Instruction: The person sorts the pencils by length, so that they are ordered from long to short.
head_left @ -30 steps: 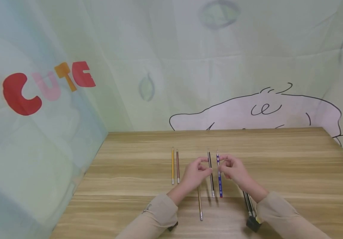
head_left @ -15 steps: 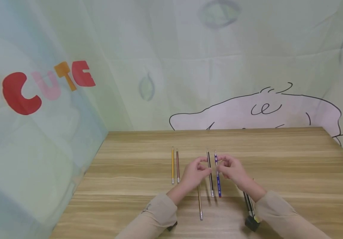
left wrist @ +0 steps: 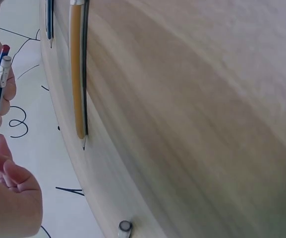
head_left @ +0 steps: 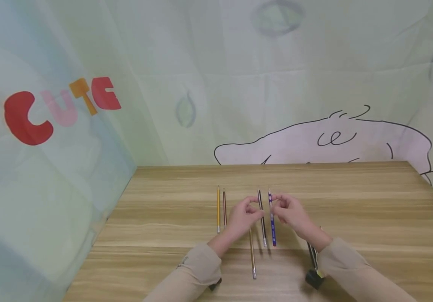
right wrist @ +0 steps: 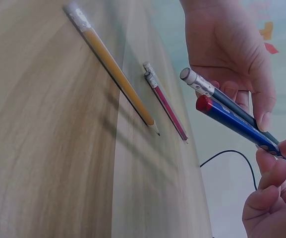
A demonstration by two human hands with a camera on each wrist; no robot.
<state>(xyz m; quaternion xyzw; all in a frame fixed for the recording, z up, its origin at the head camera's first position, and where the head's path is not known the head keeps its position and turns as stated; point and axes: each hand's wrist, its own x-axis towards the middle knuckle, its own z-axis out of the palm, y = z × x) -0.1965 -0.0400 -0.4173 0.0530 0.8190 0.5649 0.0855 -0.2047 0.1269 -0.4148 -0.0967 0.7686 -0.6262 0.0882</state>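
My left hand (head_left: 243,217) pinches a black pencil (head_left: 264,230) between thumb and fingers. A blue patterned pencil (head_left: 272,231) is gripped by my right hand (head_left: 290,213), its red end toward me. Both pencils are held side by side above the table, tips pointing away, shadows falling below them. From the right wrist view, the black pencil's white eraser (right wrist: 188,74) sits close beside the red end (right wrist: 203,103) of the blue one. Beneath the hands, a gold-yellow pencil (head_left: 252,256) lies on the table.
Left of my hands, a yellow pencil (head_left: 218,209) and a dark red pencil (head_left: 224,205) lie parallel on the wooden table (head_left: 156,235). Near my right sleeve are dark pencils (head_left: 312,253) beside a black block-like object (head_left: 314,279). A printed cloth (head_left: 201,84) hangs behind the table.
Both hands have shifted slightly left and a little away from me, carrying the black and blue pencils. The pencils on the table have stayed put.
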